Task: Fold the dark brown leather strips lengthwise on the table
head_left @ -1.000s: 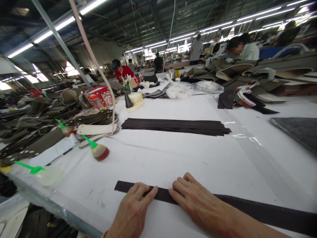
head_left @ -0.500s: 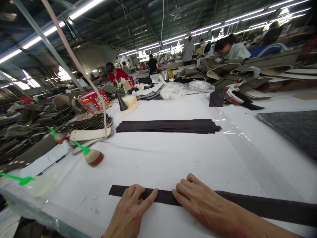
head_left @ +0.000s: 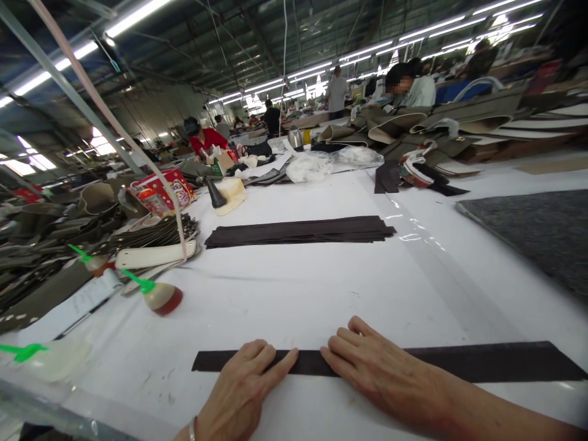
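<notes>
A long dark brown strip (head_left: 482, 361) lies flat along the near edge of the white table (head_left: 298, 288). My left hand (head_left: 243, 386) rests flat on its left part, fingers stretched out and together. Pressed on the strip's middle, my right hand (head_left: 381, 373) also lies flat with its fingers extended, fingertips close to those of the left. Neither hand grips anything. Farther back lies a stack of similar dark strips (head_left: 298, 231).
Glue bottles with green nozzles (head_left: 154, 295) lie at the left beside piles of olive leather pieces (head_left: 55, 245) and a cream strap (head_left: 154, 254). A grey mat (head_left: 537, 229) sits at the right. Bags, a red box (head_left: 160, 190) and other workers are behind.
The view has swung so the whole strip, with its right end, now shows. Both hands stay flat on the strip in nearly the same spots.
</notes>
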The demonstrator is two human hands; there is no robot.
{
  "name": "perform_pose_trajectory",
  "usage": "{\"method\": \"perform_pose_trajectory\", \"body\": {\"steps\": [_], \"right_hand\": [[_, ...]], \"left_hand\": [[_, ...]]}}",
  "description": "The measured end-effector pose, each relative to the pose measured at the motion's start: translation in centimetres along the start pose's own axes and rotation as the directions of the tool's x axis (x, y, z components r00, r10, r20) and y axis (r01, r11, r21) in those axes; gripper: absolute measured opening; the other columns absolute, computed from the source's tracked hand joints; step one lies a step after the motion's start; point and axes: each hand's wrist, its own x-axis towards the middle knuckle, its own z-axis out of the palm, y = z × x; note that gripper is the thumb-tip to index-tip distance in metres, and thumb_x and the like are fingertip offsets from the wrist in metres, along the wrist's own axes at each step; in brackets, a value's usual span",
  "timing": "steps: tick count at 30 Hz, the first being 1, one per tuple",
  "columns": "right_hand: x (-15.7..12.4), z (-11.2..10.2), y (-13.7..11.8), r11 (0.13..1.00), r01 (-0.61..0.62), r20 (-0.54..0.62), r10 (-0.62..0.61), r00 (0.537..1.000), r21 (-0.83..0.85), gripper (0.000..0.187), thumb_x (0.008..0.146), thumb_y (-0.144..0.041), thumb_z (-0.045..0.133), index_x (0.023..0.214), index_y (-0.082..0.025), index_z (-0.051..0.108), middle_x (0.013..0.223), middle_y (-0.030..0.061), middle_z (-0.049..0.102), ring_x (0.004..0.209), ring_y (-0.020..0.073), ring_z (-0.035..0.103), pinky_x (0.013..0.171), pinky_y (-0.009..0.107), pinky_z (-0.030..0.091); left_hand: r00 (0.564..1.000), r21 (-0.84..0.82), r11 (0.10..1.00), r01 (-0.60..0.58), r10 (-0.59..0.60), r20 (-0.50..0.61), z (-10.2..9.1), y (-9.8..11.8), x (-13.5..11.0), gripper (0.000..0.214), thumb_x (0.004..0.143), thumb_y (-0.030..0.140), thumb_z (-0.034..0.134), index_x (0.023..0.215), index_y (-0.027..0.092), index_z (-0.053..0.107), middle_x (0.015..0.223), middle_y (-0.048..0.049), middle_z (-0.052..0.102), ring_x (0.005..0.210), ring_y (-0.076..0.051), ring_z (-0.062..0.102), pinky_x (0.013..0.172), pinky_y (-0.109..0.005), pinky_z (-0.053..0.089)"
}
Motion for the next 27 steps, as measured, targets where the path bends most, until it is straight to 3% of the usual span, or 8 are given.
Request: {"method": "perform_pose_trajectory", "body": {"steps": [5,11,14,16,19,23,27], "right_hand": [[-0.8,0.0,0.3,1.000,-0.008,0.026,0.008,1.000,0.007,0.024,0.089,0.001,0.042,0.106,-0.011,0.056,0.085,0.0034,0.050,0.073,0.0178,0.044,0.083,0.036,0.035],[-2.5,-0.7,0.7,1.000,-0.023,0.011,0.023,1.000,0.001,0.023,0.093,-0.001,0.040,0.106,-0.012,0.056,0.086,0.0037,0.050,0.075,0.0179,0.045,0.082,0.036,0.035],[-3.1,-0.9,0.9,1.000,-0.027,0.011,0.027,1.000,-0.006,0.023,0.093,-0.001,0.040,0.106,-0.012,0.056,0.085,0.0037,0.050,0.074,0.0177,0.045,0.080,0.035,0.035],[-3.4,-0.8,1.0,1.000,-0.027,0.010,0.027,1.000,-0.009,0.022,0.093,-0.002,0.040,0.105,-0.012,0.056,0.085,0.0038,0.050,0.074,0.0176,0.044,0.080,0.035,0.035],[-3.5,-0.5,1.0,0.999,-0.031,0.027,0.031,0.999,-0.020,0.022,0.094,-0.003,0.039,0.106,-0.011,0.056,0.085,0.0038,0.050,0.075,0.0175,0.043,0.082,0.036,0.035],[-3.5,-0.1,1.0,0.998,-0.042,0.021,0.043,0.999,-0.052,0.019,0.096,-0.005,0.040,0.106,-0.010,0.056,0.086,0.0039,0.049,0.076,0.0179,0.042,0.083,0.038,0.035],[-3.8,-0.2,1.0,0.997,-0.047,0.038,0.049,0.998,-0.062,0.018,0.096,-0.006,0.039,0.101,-0.010,0.056,0.085,0.0038,0.049,0.075,0.0178,0.042,0.081,0.036,0.035]], "left_hand": [[0.999,0.024,1.000,-0.011,0.012,-0.035,-0.2,0.3,0.7,0.055,0.085,0.000,0.039,0.134,0.022,0.048,0.091,-0.0070,0.057,0.080,-0.022,0.053,0.071,-0.039,0.051],[0.987,0.002,0.997,-0.071,0.070,-0.142,0.1,0.0,0.9,0.051,0.086,-0.002,0.034,0.128,0.019,0.053,0.112,-0.0110,0.056,0.098,-0.023,0.054,0.082,-0.039,0.050],[0.984,-0.044,0.994,-0.103,0.095,-0.154,-0.4,0.3,1.5,0.039,0.090,0.002,0.036,0.119,0.017,0.057,0.100,-0.0088,0.060,0.091,-0.022,0.054,0.079,-0.038,0.050],[0.979,-0.088,0.993,-0.081,0.063,-0.194,-0.8,1.2,2.4,0.033,0.092,0.004,0.036,0.111,0.016,0.060,0.094,-0.0080,0.059,0.086,-0.021,0.054,0.076,-0.037,0.051],[0.971,-0.147,0.986,-0.079,0.043,-0.235,-0.6,3.4,4.3,0.036,0.090,0.001,0.034,0.114,0.014,0.057,0.098,-0.0104,0.059,0.088,-0.022,0.054,0.076,-0.039,0.052],[0.962,-0.179,0.978,-0.110,0.060,-0.265,1.4,6.3,6.5,0.042,0.082,-0.002,0.036,0.120,0.007,0.051,0.095,-0.0128,0.058,0.084,-0.023,0.054,0.071,-0.039,0.055],[0.954,-0.134,0.984,-0.121,0.077,-0.289,2.7,6.8,6.9,0.046,0.080,-0.002,0.035,0.124,0.006,0.047,0.088,-0.0113,0.059,0.079,-0.023,0.054,0.068,-0.038,0.056]]}}
